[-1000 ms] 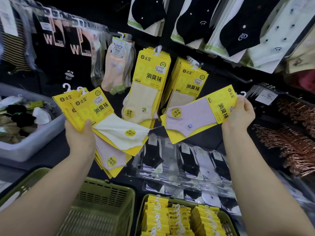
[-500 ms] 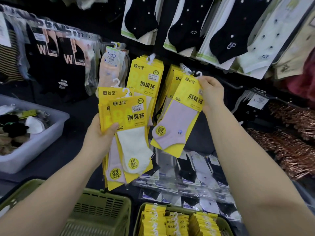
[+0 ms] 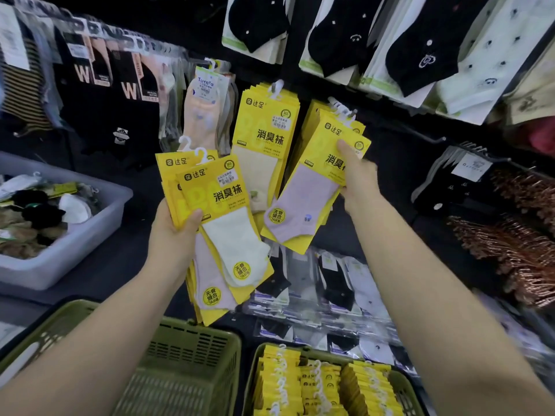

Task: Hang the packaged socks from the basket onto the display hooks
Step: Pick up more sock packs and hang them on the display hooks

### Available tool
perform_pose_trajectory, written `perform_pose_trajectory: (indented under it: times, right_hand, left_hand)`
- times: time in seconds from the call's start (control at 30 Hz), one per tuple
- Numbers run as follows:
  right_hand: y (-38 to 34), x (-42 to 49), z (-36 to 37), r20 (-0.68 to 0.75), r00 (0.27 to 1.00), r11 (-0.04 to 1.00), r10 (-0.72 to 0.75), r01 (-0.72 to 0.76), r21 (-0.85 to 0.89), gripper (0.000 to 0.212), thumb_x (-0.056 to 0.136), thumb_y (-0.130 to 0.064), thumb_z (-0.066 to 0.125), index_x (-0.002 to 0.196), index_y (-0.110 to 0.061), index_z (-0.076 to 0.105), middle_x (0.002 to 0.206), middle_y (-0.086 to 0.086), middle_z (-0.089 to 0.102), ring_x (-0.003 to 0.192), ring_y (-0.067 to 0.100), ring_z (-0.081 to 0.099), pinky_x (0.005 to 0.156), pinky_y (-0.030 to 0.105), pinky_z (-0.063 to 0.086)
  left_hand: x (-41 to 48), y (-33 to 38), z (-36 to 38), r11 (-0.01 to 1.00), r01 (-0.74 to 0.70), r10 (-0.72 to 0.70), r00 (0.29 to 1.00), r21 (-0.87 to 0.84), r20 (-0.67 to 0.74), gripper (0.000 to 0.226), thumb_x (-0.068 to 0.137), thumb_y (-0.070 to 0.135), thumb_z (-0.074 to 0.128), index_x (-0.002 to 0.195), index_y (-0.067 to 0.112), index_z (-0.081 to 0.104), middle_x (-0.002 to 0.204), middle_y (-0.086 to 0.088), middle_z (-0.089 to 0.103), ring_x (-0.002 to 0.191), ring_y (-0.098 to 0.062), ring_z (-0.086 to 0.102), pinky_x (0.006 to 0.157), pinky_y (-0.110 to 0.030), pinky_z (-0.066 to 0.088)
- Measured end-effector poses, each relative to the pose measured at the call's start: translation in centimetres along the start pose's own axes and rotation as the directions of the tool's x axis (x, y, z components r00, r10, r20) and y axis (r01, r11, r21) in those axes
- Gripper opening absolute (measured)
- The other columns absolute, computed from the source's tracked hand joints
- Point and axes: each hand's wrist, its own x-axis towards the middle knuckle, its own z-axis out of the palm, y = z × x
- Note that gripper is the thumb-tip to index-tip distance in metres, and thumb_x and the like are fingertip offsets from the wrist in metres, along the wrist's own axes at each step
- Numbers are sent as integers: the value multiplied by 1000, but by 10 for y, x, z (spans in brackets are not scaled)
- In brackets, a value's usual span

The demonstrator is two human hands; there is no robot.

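DESK: What does each hand hold?

PHOTOGRAPHER: The right hand (image 3: 357,175) pinches a lilac-sock pack (image 3: 303,193) by the right edge of its yellow card, thumb on the front, fingers hidden behind. The left hand (image 3: 172,235) grips a stack of yellow packs (image 3: 231,232), thumb across the top card, a white sock facing out.

DESK: Where is the lilac pack?

PHOTOGRAPHER: Tilted, against the front of a hung bundle of matching packs (image 3: 313,115) on the dark display wall. Whether its white hanger sits on the hook, I cannot tell. Just left of it hangs a bundle of cream-sock packs (image 3: 264,136), with the left hand's stack raised beside it.

DESK: And below?

PHOTOGRAPHER: A green basket (image 3: 250,373) filled with rows of yellow packs sits beneath the right forearm. A second green basket (image 3: 195,352) stands to its left, under the left forearm. A grey tub (image 3: 99,223) of loose socks is at far left, copper-coloured hangers (image 3: 522,244) at far right.
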Motion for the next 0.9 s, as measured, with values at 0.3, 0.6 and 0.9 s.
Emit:
perform_pose_trajectory:
  times: [0.3, 0.6, 0.9]
  right_hand:
    - [128, -98, -36, 477, 859, 973, 186, -230, 34, 11, 90, -4, 59, 98, -7, 67, 94, 8, 75, 86, 16, 71, 71, 21, 55]
    - [117, -125, -48, 430, 899, 964, 81, -180, 195, 20, 91, -8, 54, 89, -15, 73, 84, 5, 74, 70, 12, 66, 61, 20, 50]
    - [113, -137, -42, 322, 946, 999, -41, 41, 10, 33, 90, -9, 59, 61, -17, 72, 56, -9, 62, 53, 3, 49, 55, 13, 40]
  left_hand:
    - [-14, -16, 13, 996, 86, -86, 996, -31, -14, 21, 95, 19, 56, 110, 32, 49, 105, 12, 64, 96, -7, 62, 76, -30, 50]
    - [-29, -23, 15, 995, 89, -88, 995, 41, -42, 33, 95, 18, 55, 123, 28, 42, 112, 11, 59, 109, -15, 57, 90, -37, 48]
    - [-41, 3, 47, 913, -219, 125, 953, 345, 275, 41, 98, 10, 41, 89, 44, 62, 117, 2, 46, 97, 15, 47, 75, -1, 34]
